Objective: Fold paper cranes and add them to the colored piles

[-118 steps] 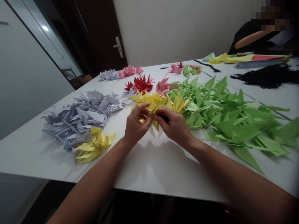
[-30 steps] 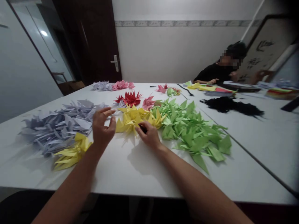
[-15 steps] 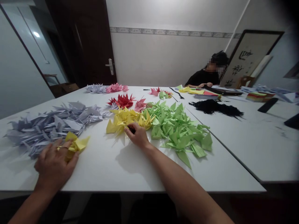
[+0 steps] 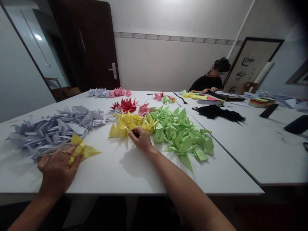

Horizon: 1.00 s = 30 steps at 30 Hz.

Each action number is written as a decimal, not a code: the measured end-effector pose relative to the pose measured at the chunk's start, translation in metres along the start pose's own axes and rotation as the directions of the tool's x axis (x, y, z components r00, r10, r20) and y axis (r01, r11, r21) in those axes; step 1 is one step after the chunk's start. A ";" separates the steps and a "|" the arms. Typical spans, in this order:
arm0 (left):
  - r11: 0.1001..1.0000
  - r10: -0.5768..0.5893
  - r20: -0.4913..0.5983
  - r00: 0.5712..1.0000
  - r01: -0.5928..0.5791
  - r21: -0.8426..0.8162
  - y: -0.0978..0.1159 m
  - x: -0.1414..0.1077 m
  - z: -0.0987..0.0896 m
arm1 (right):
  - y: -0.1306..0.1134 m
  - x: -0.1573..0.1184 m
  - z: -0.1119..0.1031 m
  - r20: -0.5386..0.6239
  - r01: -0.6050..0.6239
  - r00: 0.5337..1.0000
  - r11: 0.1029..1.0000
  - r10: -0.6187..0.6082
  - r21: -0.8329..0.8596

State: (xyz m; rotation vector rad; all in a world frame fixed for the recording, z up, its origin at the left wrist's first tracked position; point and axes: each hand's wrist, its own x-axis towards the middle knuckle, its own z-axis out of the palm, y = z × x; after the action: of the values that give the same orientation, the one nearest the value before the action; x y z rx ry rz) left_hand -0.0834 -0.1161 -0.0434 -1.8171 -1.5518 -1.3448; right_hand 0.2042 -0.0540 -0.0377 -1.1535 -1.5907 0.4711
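Observation:
At the lower left, my left hand (image 4: pixel 60 166) has its thumb and fingers closed around a yellow folded-paper crane (image 4: pixel 88 151), whose pointed tips stick out to the right. Beside it spreads a big heap of pale lilac-white paper cranes (image 4: pixel 62 125). In the middle, my right hand (image 4: pixel 142 139) rests at the near edge of a pile of yellow paper cranes (image 4: pixel 125 123). Its thumb and fingers pinch a small black object (image 4: pixel 135 134), mostly hidden by the hand. Right of that hand lies a heap of green paper cranes (image 4: pixel 183 134).
Red cranes (image 4: pixel 126 105) and pink cranes (image 4: pixel 119 92) lie farther back. On the right are a black fringed bundle (image 4: pixel 218 113), a dark phone-like slab (image 4: pixel 269 110) and stacked coloured paper (image 4: pixel 262 102). A person in black (image 4: pixel 209 80) sits at the far right.
My left hand has shifted a little to the right with the yellow crane, which now shows more of its points. My right hand has stayed almost still; the view has turned slightly right.

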 end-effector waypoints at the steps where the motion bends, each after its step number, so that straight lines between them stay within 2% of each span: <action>1: 0.997 0.061 0.015 0.998 -0.062 0.037 -0.002 -0.001 0.000 | 0.000 0.000 0.000 0.000 0.000 1.000 1.000 0.000 0.002; 3: 0.983 0.161 0.045 0.986 -0.164 0.077 -0.005 -0.002 -0.001 | -0.001 0.000 0.000 0.001 -0.002 1.000 1.000 0.002 0.007; 5: 0.978 0.201 0.032 0.979 -0.203 0.053 -0.005 -0.005 -0.003 | -0.001 -0.001 -0.001 -0.003 -0.002 1.000 1.000 0.002 0.016; 7: 0.978 0.208 -0.011 0.978 -0.208 0.009 -0.001 -0.005 -0.007 | -0.001 -0.001 -0.001 -0.011 0.001 1.000 1.000 -0.001 0.026; 10: 0.971 0.217 -0.128 0.968 -0.228 -0.077 0.018 0.005 -0.006 | -0.001 0.000 -0.002 -0.045 0.001 0.999 0.999 0.001 0.047; 11: 0.961 0.230 -0.187 0.955 -0.254 -0.112 0.027 0.012 -0.002 | -0.001 0.001 -0.002 -0.065 -0.002 0.998 0.998 0.005 0.056; 13: 0.931 0.271 -0.234 0.934 -0.316 -0.185 0.048 0.031 0.013 | -0.001 0.003 -0.002 -0.123 -0.012 0.992 0.997 0.021 0.077; 15: 0.875 0.346 -0.244 0.906 -0.405 -0.264 0.072 0.052 0.037 | -0.001 0.005 -0.003 -0.194 -0.026 0.980 0.995 0.046 0.101; 16: 0.853 0.357 -0.231 0.905 -0.416 -0.314 0.084 0.062 0.050 | -0.001 0.007 -0.003 -0.229 -0.034 0.972 0.993 0.059 0.114; 19: 0.805 0.288 -0.245 0.926 -0.373 -0.462 0.115 0.080 0.089 | 0.000 0.011 -0.004 -0.319 -0.051 0.943 0.985 0.101 0.163; 22: 0.792 0.205 -0.189 0.960 -0.276 -0.544 0.129 0.078 0.112 | 0.000 0.013 -0.002 -0.358 -0.050 0.925 0.974 0.128 0.219; 24: 0.782 0.214 -0.160 0.964 -0.267 -0.563 0.127 0.070 0.116 | 0.000 0.012 0.001 -0.349 -0.036 0.929 0.968 0.125 0.250; 26: 0.732 0.286 -0.134 0.949 -0.306 -0.609 0.121 0.063 0.113 | -0.002 0.011 0.005 -0.323 -0.017 0.940 0.959 0.112 0.283; 30: 0.726 0.247 -0.024 0.969 -0.201 -0.657 0.117 0.059 0.107 | -0.004 0.006 0.011 -0.248 -0.025 0.960 0.923 0.129 0.385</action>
State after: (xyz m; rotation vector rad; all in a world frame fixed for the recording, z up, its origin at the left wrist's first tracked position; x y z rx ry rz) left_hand 0.0616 -0.0356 -0.0105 -2.3767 -0.8651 -1.8734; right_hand 0.1931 -0.0477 -0.0348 -0.9393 -1.1581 0.6165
